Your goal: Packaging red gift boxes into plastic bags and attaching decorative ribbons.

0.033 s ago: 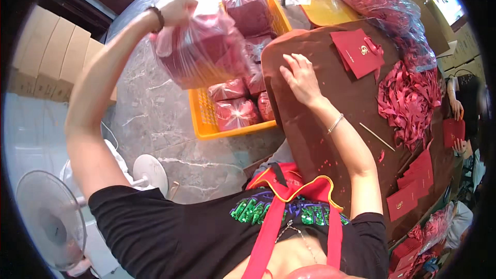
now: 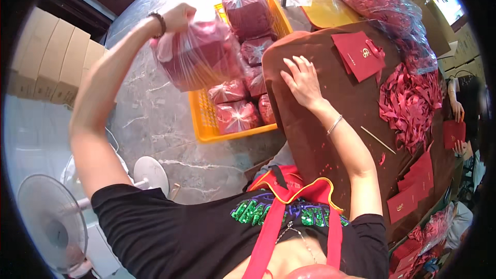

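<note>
My left hand (image 2: 176,19) is raised at the upper left, fingers closed round the gathered top of a clear plastic bag (image 2: 201,54). Dark red contents show through the bag, but their exact kind is blurred. It hangs over the near left part of a yellow plastic crate (image 2: 235,136), where several similar bagged red bundles (image 2: 236,115) lie. My right hand (image 2: 304,83) rests on the brown-covered table (image 2: 320,139), palm down with fingers spread and nothing in it. Right of it lie red paper gift bags (image 2: 356,54) with ribbon.
A heap of red ribbons (image 2: 405,103), a thin stick (image 2: 377,140) and red card pieces (image 2: 413,191) lie on the table. Another person's hands (image 2: 457,111) hold a red item at far right. Cartons (image 2: 51,57) and a fan (image 2: 51,222) stand at left.
My left hand and the hanging plastic bag have dropped slightly. The right hand stays on the table; the whole view has shifted a little.
</note>
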`<state>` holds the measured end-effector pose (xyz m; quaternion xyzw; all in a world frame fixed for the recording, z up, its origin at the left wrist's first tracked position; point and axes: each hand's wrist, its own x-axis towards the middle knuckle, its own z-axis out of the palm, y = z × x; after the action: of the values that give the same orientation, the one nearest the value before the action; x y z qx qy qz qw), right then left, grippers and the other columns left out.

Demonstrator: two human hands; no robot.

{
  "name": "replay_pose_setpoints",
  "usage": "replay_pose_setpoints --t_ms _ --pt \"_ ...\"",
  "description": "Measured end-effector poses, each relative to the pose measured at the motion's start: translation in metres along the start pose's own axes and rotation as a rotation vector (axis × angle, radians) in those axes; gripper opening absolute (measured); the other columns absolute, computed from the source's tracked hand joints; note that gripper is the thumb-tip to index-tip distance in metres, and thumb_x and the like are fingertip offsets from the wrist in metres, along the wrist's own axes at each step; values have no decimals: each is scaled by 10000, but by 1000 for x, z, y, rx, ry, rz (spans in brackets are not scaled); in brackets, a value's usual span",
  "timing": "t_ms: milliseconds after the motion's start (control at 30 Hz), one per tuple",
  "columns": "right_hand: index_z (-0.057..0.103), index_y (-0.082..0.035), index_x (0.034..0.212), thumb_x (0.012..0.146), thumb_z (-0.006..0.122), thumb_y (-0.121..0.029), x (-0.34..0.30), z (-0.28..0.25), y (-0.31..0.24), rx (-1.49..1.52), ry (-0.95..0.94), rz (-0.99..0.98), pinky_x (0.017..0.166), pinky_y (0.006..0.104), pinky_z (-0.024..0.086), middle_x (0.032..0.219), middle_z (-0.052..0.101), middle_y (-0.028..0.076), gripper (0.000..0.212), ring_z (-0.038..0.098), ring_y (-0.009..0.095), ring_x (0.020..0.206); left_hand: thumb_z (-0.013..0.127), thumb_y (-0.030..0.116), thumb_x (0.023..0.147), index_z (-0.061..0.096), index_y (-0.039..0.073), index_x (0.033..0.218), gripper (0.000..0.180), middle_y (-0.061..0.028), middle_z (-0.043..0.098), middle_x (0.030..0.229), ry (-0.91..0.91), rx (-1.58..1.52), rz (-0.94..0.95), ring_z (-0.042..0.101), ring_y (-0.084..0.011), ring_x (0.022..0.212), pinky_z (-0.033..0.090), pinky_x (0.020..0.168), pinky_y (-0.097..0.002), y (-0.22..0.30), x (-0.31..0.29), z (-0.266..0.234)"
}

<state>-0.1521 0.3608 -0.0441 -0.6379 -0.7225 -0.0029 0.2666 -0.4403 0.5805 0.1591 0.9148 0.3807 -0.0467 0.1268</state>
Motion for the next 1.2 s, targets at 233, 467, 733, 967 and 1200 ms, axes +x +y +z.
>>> replay_pose_setpoints --t_ms 233,467,733,967,1200 --pt "481 -129 1268 880 540 -355 -6 15 7 -154 -38 26 1078 485 212 1323 403 113 453 316 291 1283 571 60 562 542 28 664 111 -178 557 627 163 78 -112 543 -262 581 414 536 -386 -81 53 60" --pt "505 -91 1252 876 547 -322 -1 8 12 -80 -97 48 1085 490 185 1328 402 138 443 318 312 1279 526 40 598 448 -2 649 102 -171 441 574 52 -36 -153 447 -213 558 362 517 -370 -123 100 34" --pt "498 -83 1256 862 564 -313 7 -1 10 -37 -183 96 1084 503 173 1331 390 156 461 296 328 1289 503 70 671 486 4 699 74 -222 530 713 125 210 -130 514 -376 672 394 591 -428 -144 156 12" --pt "492 -87 1261 854 575 -327 11 -1 7 -30 -259 129 1087 508 155 1347 363 151 480 270 322 1302 520 99 731 606 3 794 143 -237 589 799 13 454 61 586 -385 783 448 653 -430 -157 200 5" --pt "463 -94 1280 832 594 -359 10 2 9 -64 -318 157 1090 518 139 1370 335 154 537 241 329 1319 551 85 697 645 55 836 170 -188 635 835 30 630 -29 616 -366 845 484 690 -437 -181 209 -1"
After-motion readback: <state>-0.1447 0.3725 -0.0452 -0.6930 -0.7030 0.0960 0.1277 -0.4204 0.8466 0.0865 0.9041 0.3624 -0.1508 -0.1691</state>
